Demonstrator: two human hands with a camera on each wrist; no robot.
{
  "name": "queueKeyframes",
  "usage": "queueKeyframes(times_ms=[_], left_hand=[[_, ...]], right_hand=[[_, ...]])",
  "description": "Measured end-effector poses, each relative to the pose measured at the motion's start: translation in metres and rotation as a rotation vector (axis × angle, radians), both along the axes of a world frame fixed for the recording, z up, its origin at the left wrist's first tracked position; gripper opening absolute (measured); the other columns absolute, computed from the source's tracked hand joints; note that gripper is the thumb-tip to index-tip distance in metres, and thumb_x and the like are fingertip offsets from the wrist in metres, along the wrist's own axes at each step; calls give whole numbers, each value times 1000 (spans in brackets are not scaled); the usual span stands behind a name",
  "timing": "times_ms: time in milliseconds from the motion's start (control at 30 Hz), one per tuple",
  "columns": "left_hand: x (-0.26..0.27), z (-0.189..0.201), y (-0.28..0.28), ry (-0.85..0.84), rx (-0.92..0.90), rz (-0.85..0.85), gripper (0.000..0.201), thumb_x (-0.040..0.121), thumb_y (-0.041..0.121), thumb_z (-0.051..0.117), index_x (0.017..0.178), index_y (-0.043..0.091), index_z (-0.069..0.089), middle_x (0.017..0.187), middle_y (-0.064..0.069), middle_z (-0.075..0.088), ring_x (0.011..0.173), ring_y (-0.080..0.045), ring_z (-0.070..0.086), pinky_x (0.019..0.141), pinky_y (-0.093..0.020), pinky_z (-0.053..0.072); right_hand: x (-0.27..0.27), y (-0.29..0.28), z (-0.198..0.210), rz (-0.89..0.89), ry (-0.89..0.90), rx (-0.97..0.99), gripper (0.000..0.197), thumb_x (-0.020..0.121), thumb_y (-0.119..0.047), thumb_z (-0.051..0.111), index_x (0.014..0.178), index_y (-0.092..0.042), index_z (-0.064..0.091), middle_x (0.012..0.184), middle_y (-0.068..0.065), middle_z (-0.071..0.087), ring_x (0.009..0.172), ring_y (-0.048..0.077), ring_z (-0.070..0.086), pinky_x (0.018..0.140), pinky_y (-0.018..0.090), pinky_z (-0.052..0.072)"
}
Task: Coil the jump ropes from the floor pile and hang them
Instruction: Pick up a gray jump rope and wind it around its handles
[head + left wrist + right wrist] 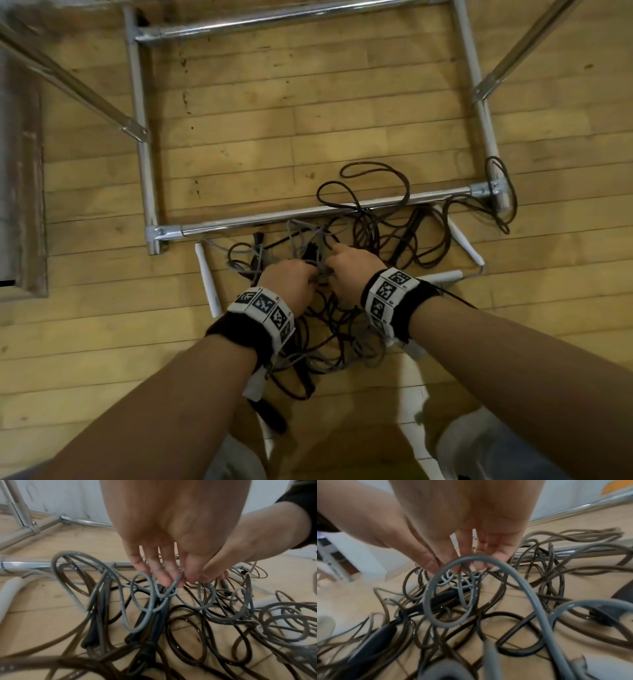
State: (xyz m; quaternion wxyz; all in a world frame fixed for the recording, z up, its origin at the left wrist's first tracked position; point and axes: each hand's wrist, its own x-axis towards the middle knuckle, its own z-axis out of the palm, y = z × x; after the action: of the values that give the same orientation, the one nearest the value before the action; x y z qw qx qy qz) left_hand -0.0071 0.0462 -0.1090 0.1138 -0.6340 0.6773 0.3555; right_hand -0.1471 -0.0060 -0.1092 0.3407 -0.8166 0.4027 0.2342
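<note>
The ropes are still in one big knot, so the step in hand is judged to be pulling one rope free. It is best done slowly. One strand should be followed along to its handle, and loops should be lifted off one at a time. If a strand is tugged hard, the knot may be pulled tighter. Once one rope is loose, it can be wound into neat rings and hung on the metal rack [342,210].

A gray rope [145,599] is pinched by the fingertips of the left hand [291,284], as the left wrist view shows. The right hand [349,270] is just beside it, with its fingers pointed down into the same knot. Its fingertips seem to be closed on thin strands, but which strand is held cannot be told, because the picture is blurred.

The pile of ropes [342,308] is lying on the wooden floor [85,342], right under both hands. It is touching the near bar of the rack, and some loops are laid over that bar. One dark loop is caught around the rack's right corner.

The ropes are thin and bendy. Some are gray and some are dark brown. White handles [209,281] are seen at the edges of the pile, and black handles [373,639] are buried in the middle. Many loops are crossed over each other.
</note>
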Motion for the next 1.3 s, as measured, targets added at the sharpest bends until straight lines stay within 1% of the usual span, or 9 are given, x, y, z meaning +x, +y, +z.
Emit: queueKeyframes(times_ms=[167, 300, 467, 667, 833, 933, 1033, 1133, 1300], left_hand=[[9, 23, -8, 79, -80, 163, 20, 92, 26, 54, 107, 25, 67, 100, -1, 68, 93, -21, 62, 76, -31, 49], [7, 58, -18, 149, -150, 202, 39, 90, 25, 59, 128, 29, 56, 112, 0, 65, 102, -21, 60, 79, -28, 45], [7, 115, -31, 133, -202, 174, 19, 93, 29, 57, 105, 22, 70, 97, 2, 49, 86, -17, 51, 72, -29, 39], [7, 230, -34, 225, -421, 196, 16, 94, 25, 55, 83, 20, 65, 73, 4, 62, 74, -17, 57, 62, -28, 43], [-6, 303, -7, 280, -613, 163, 15, 96, 25, 52, 84, 22, 61, 67, 7, 58, 67, -13, 54, 59, -28, 39], [-12, 330, 14, 327, -720, 196, 13, 95, 23, 53, 83, 27, 56, 66, 13, 51, 63, -3, 47, 54, -14, 32], [-14, 350, 29, 387, -800, 183, 8, 95, 21, 54, 89, 24, 58, 76, 16, 51, 73, -3, 48, 64, -11, 34], [-10, 366, 36, 391, -863, 147, 10, 95, 19, 53, 99, 16, 62, 90, 9, 53, 91, -12, 53, 79, -24, 40], [1, 371, 33, 260, -962, 95, 16, 95, 22, 53, 103, 13, 63, 92, 3, 51, 95, -24, 52, 82, -35, 38]], right_hand=[[-7, -8, 23, -220, -138, 41, 17, 88, -27, 53, 97, -21, 66, 93, 0, 61, 88, 23, 60, 72, 31, 49], [-9, -20, 66, -211, -237, -15, 17, 89, -27, 57, 96, -19, 71, 90, 2, 68, 84, 20, 61, 74, 33, 52], [-6, -23, 128, -146, -258, -142, 12, 92, -26, 49, 88, -19, 58, 83, 0, 58, 78, 20, 53, 66, 32, 43], [-18, -23, 233, -317, -412, -242, 5, 89, -26, 57, 84, -24, 58, 86, 0, 64, 80, 18, 57, 69, 30, 45], [-32, 9, 296, -336, -503, -316, 11, 89, -27, 58, 78, -25, 55, 71, -8, 54, 66, 11, 48, 53, 23, 31], [-41, 40, 310, -359, -579, -353, 11, 89, -22, 58, 79, -19, 52, 72, -7, 51, 71, 17, 49, 60, 28, 32], [-44, 65, 316, -417, -668, -331, 14, 90, -16, 56, 78, -19, 49, 75, -6, 52, 75, 18, 50, 67, 31, 38], [-50, 82, 320, -505, -682, -344, 13, 94, -19, 50, 82, -23, 46, 85, 1, 61, 82, 22, 56, 74, 37, 45], [-59, 100, 315, -651, -718, -393, 12, 95, -22, 47, 86, -29, 46, 82, -2, 61, 79, 19, 58, 71, 34, 47]])
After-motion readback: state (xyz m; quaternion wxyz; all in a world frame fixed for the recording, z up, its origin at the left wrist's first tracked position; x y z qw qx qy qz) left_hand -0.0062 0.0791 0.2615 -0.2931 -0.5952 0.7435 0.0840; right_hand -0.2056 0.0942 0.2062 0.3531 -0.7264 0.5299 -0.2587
